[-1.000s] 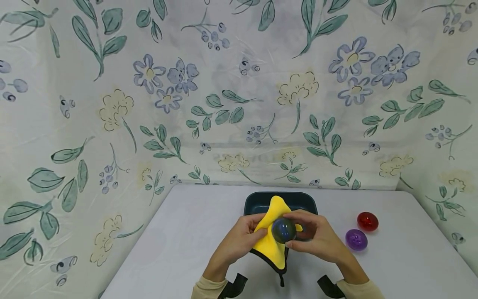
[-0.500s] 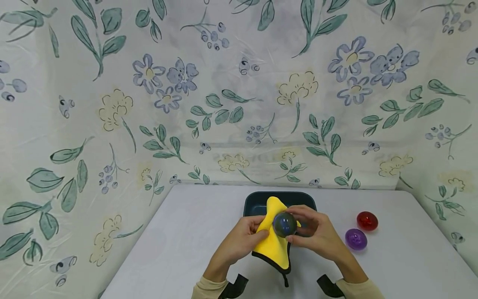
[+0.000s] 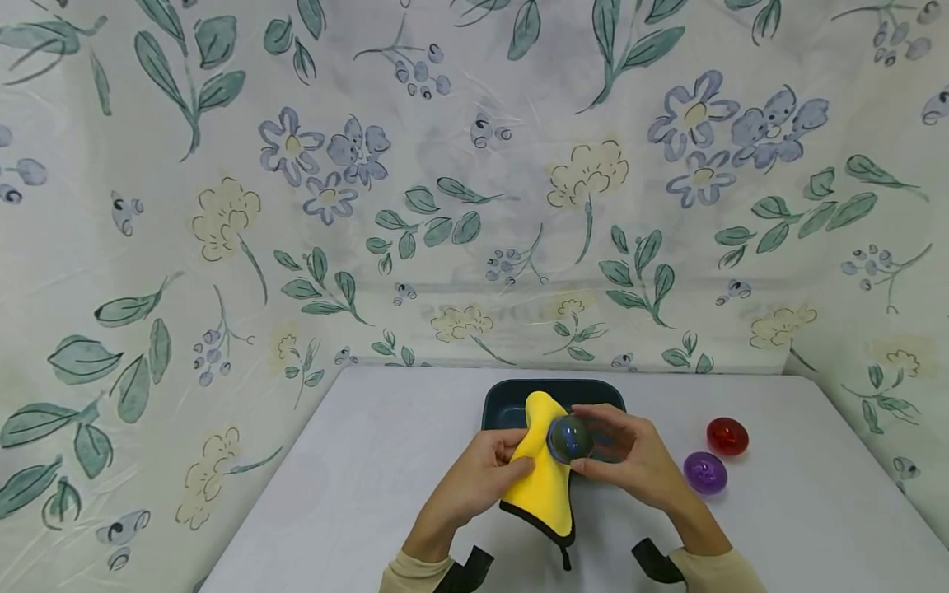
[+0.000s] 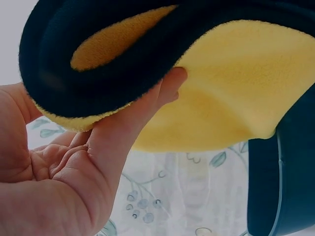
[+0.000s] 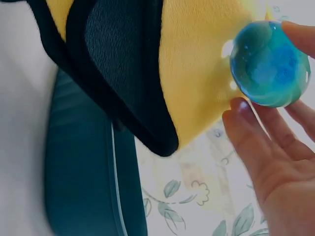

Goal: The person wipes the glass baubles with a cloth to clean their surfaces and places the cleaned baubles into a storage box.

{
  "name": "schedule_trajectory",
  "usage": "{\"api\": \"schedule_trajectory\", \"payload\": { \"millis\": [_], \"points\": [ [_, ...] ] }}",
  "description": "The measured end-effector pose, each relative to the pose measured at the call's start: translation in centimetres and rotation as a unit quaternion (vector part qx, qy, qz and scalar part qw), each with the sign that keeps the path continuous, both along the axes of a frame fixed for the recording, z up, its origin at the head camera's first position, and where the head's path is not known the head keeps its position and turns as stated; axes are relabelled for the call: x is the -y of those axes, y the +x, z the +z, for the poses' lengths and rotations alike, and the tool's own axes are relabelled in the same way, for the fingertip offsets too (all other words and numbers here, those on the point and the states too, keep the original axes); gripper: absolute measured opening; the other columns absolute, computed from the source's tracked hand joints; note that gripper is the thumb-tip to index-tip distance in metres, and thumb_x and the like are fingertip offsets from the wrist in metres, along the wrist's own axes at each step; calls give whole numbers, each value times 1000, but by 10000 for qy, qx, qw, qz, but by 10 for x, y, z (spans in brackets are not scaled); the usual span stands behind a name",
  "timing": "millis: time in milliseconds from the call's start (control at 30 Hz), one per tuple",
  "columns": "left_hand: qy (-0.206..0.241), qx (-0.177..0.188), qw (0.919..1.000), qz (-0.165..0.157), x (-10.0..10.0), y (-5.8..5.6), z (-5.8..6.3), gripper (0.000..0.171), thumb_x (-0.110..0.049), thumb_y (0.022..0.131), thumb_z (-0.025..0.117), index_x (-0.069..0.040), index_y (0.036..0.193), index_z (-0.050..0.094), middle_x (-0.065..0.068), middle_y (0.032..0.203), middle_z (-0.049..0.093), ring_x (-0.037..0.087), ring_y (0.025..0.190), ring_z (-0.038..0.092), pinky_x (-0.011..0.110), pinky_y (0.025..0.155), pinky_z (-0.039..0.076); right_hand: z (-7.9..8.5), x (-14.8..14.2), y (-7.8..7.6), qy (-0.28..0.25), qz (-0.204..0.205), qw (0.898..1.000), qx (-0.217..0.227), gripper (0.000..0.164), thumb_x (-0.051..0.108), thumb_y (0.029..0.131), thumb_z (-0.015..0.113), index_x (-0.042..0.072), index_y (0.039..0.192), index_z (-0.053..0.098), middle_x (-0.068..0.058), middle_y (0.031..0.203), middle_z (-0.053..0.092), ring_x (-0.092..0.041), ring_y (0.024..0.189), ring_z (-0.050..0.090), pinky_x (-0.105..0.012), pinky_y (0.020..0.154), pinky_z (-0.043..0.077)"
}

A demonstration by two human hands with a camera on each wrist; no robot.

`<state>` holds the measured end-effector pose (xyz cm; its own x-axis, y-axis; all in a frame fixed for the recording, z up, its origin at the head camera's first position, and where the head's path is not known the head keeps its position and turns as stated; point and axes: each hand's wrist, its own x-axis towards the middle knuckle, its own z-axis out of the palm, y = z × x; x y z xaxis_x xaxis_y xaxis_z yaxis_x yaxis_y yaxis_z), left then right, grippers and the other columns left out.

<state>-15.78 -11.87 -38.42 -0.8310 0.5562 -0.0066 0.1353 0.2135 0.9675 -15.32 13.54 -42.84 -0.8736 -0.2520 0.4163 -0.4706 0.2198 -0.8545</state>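
My left hand (image 3: 485,473) pinches a yellow cloth (image 3: 544,498) with a dark trim and a small loop at its lower tip. In the left wrist view the cloth (image 4: 231,93) is folded over, showing its dark side above the thumb and fingers. Fingertips and thumb of my right hand (image 3: 630,453) hold a glassy blue-green ball (image 3: 570,439) by its sides. From the right wrist, the ball (image 5: 268,64) appears clear and shiny, in front of the cloth's yellow face; whether the two touch I cannot tell.
Behind the hands sits a dark teal tray (image 3: 507,403), partly covered by cloth and hands. To the right on the white table (image 3: 334,494) lie a glossy red ball (image 3: 727,436) and a purple one (image 3: 705,473). A floral curtain (image 3: 445,206) hangs behind the table.
The right hand has drawn the ball slightly right and up across the cloth, uncovering more yellow. The cloth's top has shifted a little left; the left hand has barely moved.
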Motion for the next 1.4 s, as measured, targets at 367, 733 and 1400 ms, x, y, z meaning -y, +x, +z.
{"api": "schedule_trajectory", "payload": {
  "millis": [367,733,1400],
  "points": [
    [22,21,9999,162,1,3,5,51,-12,100,62,5,147,52,21,118,75,22,93,76,38,84,65,-2,-5,-2,430,-5,9988,213,56,16,85,83,7,137,65,-15,136,67,-28,121,68,-30,100,58],
    [163,-83,9992,355,-1,6,6,53,-11,100,62,4,149,49,23,123,73,24,94,76,38,82,65,3,-7,1,790,50,9950,613,56,21,84,84,4,133,64,-18,131,69,-36,117,70,-39,98,61],
    [-228,-468,9979,383,-1,5,5,50,-13,100,62,2,148,53,20,118,74,18,86,72,30,77,65,12,-6,10,781,660,9923,699,53,21,86,83,4,133,67,-18,129,71,-28,113,72,-33,92,62]
  ]
}}
